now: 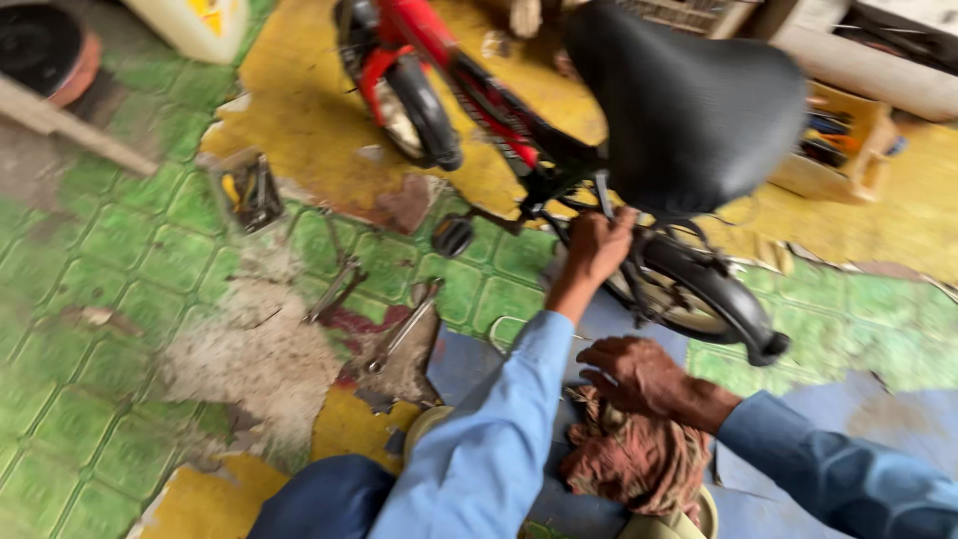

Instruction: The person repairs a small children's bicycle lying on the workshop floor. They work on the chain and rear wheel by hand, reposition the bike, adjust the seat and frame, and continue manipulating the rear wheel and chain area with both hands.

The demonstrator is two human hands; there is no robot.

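A small red bicycle (469, 90) with a wide black saddle (689, 110) stands on the worn floor in front of me. My left hand (597, 245) reaches up and grips the frame just under the saddle, by the rear wheel (699, 294). My right hand (639, 374) hovers lower, fingers spread, just above a crumpled reddish-brown rag (634, 459) that lies on my lap. Both arms wear light blue sleeves.
Wrenches and pliers (384, 334) lie on the green patterned floor at the left, with a small open tool tin (247, 192) beyond them. A yellow box of tools (843, 150) sits at the right. A black pedal (452, 236) sticks out low.
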